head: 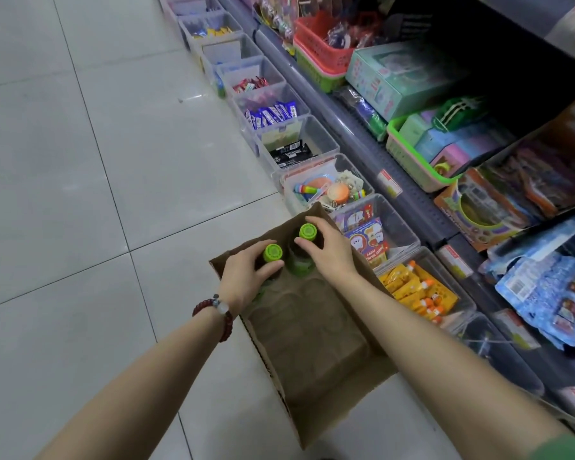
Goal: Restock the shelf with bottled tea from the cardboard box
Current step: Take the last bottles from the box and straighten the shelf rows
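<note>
Bottles: two tea bottles stand upright in the far end of the box, centre of the frame; only their green caps and dark shoulders show.
Left bottle: nearer the box's left wall, just beside the other one.
Right bottle: a little higher in the frame, toward the box's far corner.
Left hand: your fingers curl round the left bottle's neck just under the cap, closed on it from the side. A bead bracelet sits on that wrist.
Right hand: thumb and fingers pinch the right bottle at the cap and neck, closed on it from the right.
Why this grip: the necks are the only parts standing clear of the box walls, so they are what you can reach; one bottle per hand probably saves a trip.
Box: open-topped, on the floor, lower centre; the near part looks empty, with only brown bottom showing, so these appear to be the last two.
Shelf: runs along the right of the frame, stocked with toys and baskets; clear bins of sweets line the floor at its foot. No tea spot shows here.
Step in hand: lifting both bottles straight up, judging by the grips.
Risk: a cap-only pinch may slip; take the neck lower.
</note>
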Action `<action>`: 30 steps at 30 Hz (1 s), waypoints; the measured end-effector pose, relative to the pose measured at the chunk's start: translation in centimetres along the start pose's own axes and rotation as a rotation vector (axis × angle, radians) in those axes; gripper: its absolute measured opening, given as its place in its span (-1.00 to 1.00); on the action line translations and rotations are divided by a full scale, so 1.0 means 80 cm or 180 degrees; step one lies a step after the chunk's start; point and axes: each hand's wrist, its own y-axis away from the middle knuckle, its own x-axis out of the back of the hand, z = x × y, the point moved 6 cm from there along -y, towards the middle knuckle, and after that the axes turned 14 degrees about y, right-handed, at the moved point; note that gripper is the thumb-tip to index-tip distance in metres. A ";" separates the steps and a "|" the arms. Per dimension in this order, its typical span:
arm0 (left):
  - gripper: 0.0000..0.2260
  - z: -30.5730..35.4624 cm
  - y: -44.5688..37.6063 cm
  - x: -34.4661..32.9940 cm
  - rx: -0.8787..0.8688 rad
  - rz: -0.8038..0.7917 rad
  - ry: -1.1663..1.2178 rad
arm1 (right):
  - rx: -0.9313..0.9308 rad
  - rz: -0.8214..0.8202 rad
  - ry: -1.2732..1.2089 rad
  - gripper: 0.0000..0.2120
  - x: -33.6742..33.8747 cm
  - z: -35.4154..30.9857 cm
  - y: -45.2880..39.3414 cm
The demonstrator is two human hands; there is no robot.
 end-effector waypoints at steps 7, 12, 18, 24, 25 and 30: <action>-0.77 -0.016 -0.009 0.009 0.0267 0.0291 0.0853 | -0.0088 -0.0222 -0.0668 -0.67 0.007 0.008 0.000; -0.80 -0.001 -0.010 0.017 0.0482 0.0208 0.1553 | -0.0087 -0.0314 -0.0779 -0.81 0.025 0.003 0.012; -0.88 0.093 0.004 0.038 0.0448 0.0103 0.1487 | -0.0143 -0.0312 -0.0633 -0.90 0.100 -0.040 0.034; -0.91 0.233 0.023 0.065 0.0488 -0.0100 0.1588 | -0.0144 -0.0216 -0.0539 -0.77 0.210 -0.114 0.068; -0.87 0.259 0.027 0.069 0.0497 -0.0149 0.1597 | -0.0167 -0.0195 -0.0559 -0.77 0.232 -0.126 0.073; -0.91 0.405 0.048 0.087 0.0466 -0.0404 0.1674 | -0.0301 -0.0048 -0.0627 -0.79 0.358 -0.187 0.095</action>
